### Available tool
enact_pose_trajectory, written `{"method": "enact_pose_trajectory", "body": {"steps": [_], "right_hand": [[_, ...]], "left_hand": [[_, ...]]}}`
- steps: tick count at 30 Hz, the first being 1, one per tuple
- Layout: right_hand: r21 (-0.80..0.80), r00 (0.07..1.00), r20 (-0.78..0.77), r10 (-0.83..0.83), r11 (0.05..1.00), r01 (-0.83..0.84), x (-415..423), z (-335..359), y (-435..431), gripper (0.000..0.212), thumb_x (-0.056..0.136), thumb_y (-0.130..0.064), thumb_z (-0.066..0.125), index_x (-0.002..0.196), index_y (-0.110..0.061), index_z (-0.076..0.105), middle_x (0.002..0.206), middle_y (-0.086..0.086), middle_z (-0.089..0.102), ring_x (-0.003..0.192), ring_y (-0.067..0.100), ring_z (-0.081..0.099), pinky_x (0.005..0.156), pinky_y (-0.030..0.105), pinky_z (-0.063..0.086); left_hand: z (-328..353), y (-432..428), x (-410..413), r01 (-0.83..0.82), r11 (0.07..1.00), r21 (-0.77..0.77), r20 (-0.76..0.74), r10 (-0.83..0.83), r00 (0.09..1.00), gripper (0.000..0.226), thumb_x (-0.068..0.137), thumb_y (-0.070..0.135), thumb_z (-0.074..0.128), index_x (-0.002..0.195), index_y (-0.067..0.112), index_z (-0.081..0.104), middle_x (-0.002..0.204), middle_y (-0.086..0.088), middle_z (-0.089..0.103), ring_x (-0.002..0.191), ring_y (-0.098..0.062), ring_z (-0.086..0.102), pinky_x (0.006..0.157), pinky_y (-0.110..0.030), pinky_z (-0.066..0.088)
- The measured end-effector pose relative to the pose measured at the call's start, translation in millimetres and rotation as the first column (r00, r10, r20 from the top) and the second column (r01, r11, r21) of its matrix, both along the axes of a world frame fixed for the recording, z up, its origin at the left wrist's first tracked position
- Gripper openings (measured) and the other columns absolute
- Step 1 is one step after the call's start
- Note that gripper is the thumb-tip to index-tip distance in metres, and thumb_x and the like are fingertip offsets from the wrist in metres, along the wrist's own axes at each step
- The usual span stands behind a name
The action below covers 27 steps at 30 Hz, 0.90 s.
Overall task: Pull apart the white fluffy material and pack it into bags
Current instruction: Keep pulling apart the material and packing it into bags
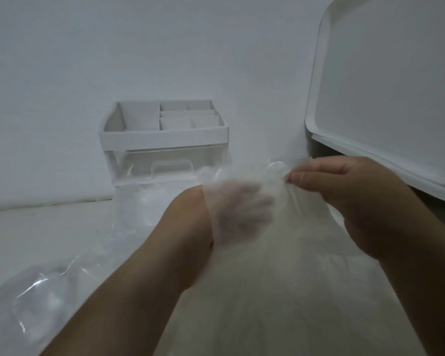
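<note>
A translucent plastic bag (280, 265) stands open in front of me. My left hand (242, 209) is pushed inside it past the wrist and shows only as a blur through the plastic, so its fingers cannot be made out. My right hand (344, 199) pinches the bag's rim at the upper right and holds the mouth up. Wisps of white fluffy material (206, 173) show just beyond the bag's mouth. A second clear bag (23, 304) holding fluffy material lies at the lower left.
A white desk organiser (165, 134) with several compartments and a clear drawer stands against the wall behind the bags. A white tray (385, 86) leans at the upper right, close above my right hand. Loose clear plastic (139, 201) lies on the white table.
</note>
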State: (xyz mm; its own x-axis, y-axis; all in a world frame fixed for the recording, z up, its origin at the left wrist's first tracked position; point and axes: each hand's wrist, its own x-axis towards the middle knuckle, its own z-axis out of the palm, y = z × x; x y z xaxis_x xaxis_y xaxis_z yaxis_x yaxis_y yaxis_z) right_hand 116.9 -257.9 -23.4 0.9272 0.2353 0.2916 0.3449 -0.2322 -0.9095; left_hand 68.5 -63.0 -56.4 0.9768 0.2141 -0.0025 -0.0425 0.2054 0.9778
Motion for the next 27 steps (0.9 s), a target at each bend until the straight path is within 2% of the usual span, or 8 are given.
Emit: {"method": "enact_pose_trajectory", "body": {"steps": [4,7,12,15,18,23,25,27], "right_hand": [[-0.032,1.0,-0.002,-0.005,0.999,0.005,-0.5,-2.2,-0.7,0.009,0.084,-0.014,0.074,0.077,-0.016,0.079,0.075,0.008,0.075,0.075,0.028,0.071,0.081,0.047,0.058],[0.007,0.999,-0.001,-0.047,0.999,0.047,0.6,-4.6,1.1,0.014,0.084,-0.011,0.072,0.071,-0.01,0.078,0.067,0.013,0.072,0.06,0.024,0.06,0.064,0.037,0.05],[0.084,0.991,-0.029,-0.134,0.987,0.136,3.9,-6.2,0.7,0.016,0.084,-0.009,0.073,0.068,-0.006,0.075,0.062,0.011,0.071,0.053,0.018,0.061,0.059,0.03,0.049],[0.075,0.991,-0.013,-0.136,0.988,0.137,4.3,-7.0,0.2,0.014,0.085,-0.007,0.072,0.071,-0.004,0.075,0.059,0.005,0.071,0.047,0.013,0.062,0.054,0.026,0.049],[0.064,0.995,0.008,-0.095,0.994,0.094,3.4,-5.7,-0.8,0.004,0.081,-0.003,0.076,0.078,-0.005,0.074,0.065,0.007,0.073,0.055,0.016,0.068,0.063,0.032,0.057],[0.236,0.994,-0.042,-0.104,0.965,0.111,14.7,-2.4,-16.2,0.025,0.081,0.004,0.073,0.103,-0.008,0.069,0.071,0.007,0.073,0.064,0.016,0.07,0.065,0.022,0.059],[0.291,0.995,-0.078,-0.058,0.953,0.078,18.5,-1.8,-22.5,0.027,0.084,-0.008,0.074,0.11,-0.009,0.069,0.074,0.003,0.072,0.07,0.015,0.069,0.076,0.029,0.06],[0.27,0.974,-0.149,0.173,0.954,-0.128,18.8,-0.8,-25.6,0.048,0.078,-0.031,0.078,0.121,-0.013,0.067,0.091,0.0,0.075,0.082,0.015,0.071,0.083,0.036,0.054]], "left_hand": [[-8.0,-2.9,8.5,0.16,0.979,-0.123,-0.012,-0.163,0.987,0.019,0.095,0.017,0.059,0.108,0.01,0.07,0.099,-0.005,0.077,0.081,-0.012,0.07,0.075,-0.034,0.055],[-2.9,-7.1,-3.9,0.193,0.974,-0.119,0.007,-0.193,0.981,0.033,0.092,0.028,0.056,0.106,0.002,0.071,0.101,-0.018,0.076,0.082,-0.028,0.073,0.066,-0.033,0.06],[6.1,-4.4,-5.6,0.215,0.946,-0.243,-0.014,-0.225,0.974,0.107,0.059,0.069,0.074,0.124,-0.013,0.054,0.127,-0.031,0.057,0.119,-0.061,0.048,0.092,-0.049,0.042],[4.5,-11.1,-9.2,0.239,0.97,-0.04,0.017,-0.238,0.971,0.075,0.059,0.056,0.066,0.111,0.001,0.069,0.102,-0.019,0.075,0.089,-0.034,0.073,0.081,-0.042,0.057],[-2.6,-16.3,-8.0,0.126,0.988,0.092,0.053,-0.131,0.99,0.024,0.089,0.027,0.062,0.099,0.007,0.07,0.084,-0.012,0.077,0.069,-0.023,0.074,0.07,-0.036,0.06],[2.2,-2.6,-7.4,0.043,0.991,0.129,0.073,-0.053,0.996,0.024,0.102,0.019,0.05,0.098,0.007,0.07,0.083,-0.011,0.077,0.065,-0.022,0.074,0.062,-0.031,0.06],[6.6,3.1,-8.1,0.023,0.986,0.164,0.123,-0.044,0.991,0.024,0.101,0.021,0.05,0.097,0.01,0.071,0.087,-0.01,0.078,0.07,-0.023,0.075,0.063,-0.032,0.06],[10.8,4.6,-10.8,0.029,0.981,0.192,0.172,-0.062,0.983,0.023,0.098,0.024,0.052,0.095,0.013,0.072,0.089,-0.01,0.078,0.071,-0.024,0.075,0.064,-0.032,0.06]]}}
